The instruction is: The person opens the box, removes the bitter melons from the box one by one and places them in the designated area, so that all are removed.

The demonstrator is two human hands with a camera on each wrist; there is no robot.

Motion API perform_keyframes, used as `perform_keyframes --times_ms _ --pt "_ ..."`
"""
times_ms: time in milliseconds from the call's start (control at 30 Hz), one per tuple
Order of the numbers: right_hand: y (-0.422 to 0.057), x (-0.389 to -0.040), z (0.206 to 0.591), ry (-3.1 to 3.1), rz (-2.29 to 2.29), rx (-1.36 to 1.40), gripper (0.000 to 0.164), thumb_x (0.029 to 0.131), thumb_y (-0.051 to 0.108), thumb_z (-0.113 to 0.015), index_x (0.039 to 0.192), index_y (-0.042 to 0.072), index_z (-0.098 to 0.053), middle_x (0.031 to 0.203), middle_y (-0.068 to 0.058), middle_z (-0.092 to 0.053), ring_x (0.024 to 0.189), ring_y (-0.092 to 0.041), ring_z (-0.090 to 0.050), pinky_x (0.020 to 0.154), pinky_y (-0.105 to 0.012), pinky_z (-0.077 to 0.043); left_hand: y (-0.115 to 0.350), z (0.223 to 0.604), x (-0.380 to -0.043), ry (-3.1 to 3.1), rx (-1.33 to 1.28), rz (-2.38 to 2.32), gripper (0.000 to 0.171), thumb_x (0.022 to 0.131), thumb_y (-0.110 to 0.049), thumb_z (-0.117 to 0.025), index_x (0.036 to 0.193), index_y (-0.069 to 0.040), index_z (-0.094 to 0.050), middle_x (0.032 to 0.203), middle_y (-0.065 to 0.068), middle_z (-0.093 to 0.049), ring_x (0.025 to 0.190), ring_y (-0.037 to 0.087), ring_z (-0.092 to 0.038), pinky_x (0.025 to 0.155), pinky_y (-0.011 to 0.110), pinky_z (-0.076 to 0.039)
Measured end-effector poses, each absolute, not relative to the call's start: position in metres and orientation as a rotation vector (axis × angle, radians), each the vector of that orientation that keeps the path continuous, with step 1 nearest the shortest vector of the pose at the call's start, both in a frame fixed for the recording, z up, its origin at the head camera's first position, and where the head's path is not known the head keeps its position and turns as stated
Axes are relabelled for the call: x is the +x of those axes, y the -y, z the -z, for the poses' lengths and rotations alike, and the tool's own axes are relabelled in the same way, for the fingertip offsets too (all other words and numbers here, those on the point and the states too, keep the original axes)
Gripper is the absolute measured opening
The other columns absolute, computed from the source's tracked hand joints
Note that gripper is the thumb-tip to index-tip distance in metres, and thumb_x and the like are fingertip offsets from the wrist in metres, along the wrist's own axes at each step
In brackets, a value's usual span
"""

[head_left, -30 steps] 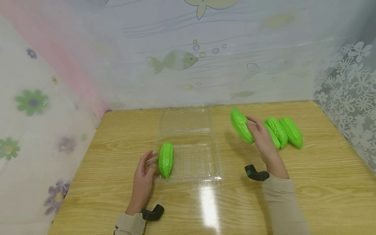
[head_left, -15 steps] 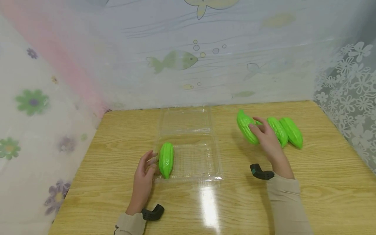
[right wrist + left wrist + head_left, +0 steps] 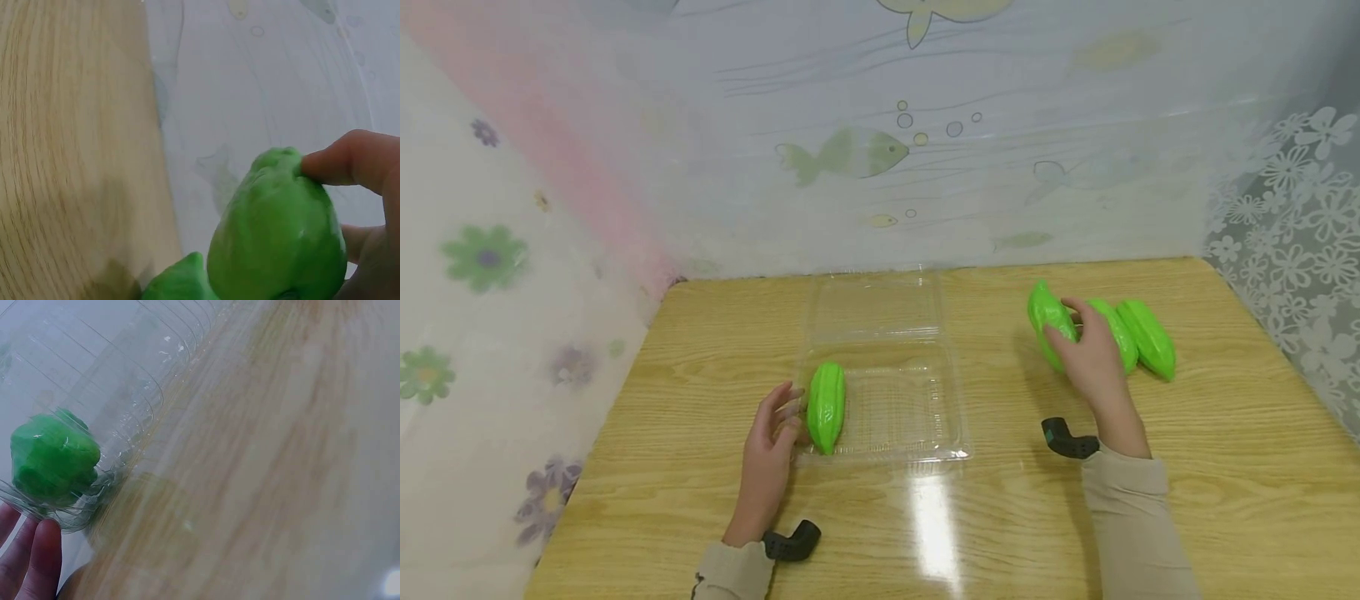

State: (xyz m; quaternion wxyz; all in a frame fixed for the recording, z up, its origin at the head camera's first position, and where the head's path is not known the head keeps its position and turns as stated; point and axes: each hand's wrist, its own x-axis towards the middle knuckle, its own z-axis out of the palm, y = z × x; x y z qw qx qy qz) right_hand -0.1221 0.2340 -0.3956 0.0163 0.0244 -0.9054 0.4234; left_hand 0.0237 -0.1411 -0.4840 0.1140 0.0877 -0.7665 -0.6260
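Observation:
My right hand [image 3: 1093, 354] grips a bright green toy bitter gourd [image 3: 1047, 315], thumb on one side and fingers on the other. In the right wrist view this gourd [image 3: 275, 234] fills the lower middle, and part of another gourd [image 3: 178, 281] shows below it. Two more gourds, one partly covered by the hand [image 3: 1118, 337] and one fully visible [image 3: 1146, 340], lie beside it. My left hand [image 3: 767, 442] rests at the left edge of a clear plastic clamshell box [image 3: 957, 425], fingertips [image 3: 47, 540] against its rim. Inside, along the box's left side, lies a gourd [image 3: 826, 408].
The box's lid [image 3: 876, 304] lies folded back toward the wall. A wooden table [image 3: 1000, 517] carries everything. Patterned sheets [image 3: 715, 200] hang behind it and at both sides. A black wrist device [image 3: 793, 542] sits on each arm.
My right hand has moved right with its gourd, close to the others, and now covers more of them. The left hand and the box have stayed in place.

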Motion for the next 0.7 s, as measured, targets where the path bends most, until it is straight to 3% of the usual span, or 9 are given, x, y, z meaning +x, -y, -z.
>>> perform_keyframes --times_ms 300,700 --pt "-0.233 -0.122 0.400 2.889 -1.018 0.042 0.062 0.084 0.031 -0.050 0.137 0.006 -0.031 0.118 -0.025 -0.034 0.101 -0.039 -0.037 0.074 -0.050 -0.034 0.137 0.473 0.026 2.239 0.259 1.849 0.044 0.093 -0.011 -0.043 0.135 -0.020 -0.036 0.129 0.001 -0.044 0.114 0.017 -0.044 0.078 0.029 -0.044" --pt "-0.229 -0.124 0.412 2.877 -0.813 0.040 0.060 0.081 0.025 -0.061 0.132 0.004 -0.038 0.120 -0.030 -0.031 0.105 -0.043 -0.030 0.078 -0.053 -0.030 0.141 0.485 0.024 2.243 0.238 1.819 0.044 0.093 -0.017 -0.046 0.135 -0.025 -0.036 0.127 -0.006 -0.045 0.113 0.013 -0.045 0.079 0.029 -0.044"
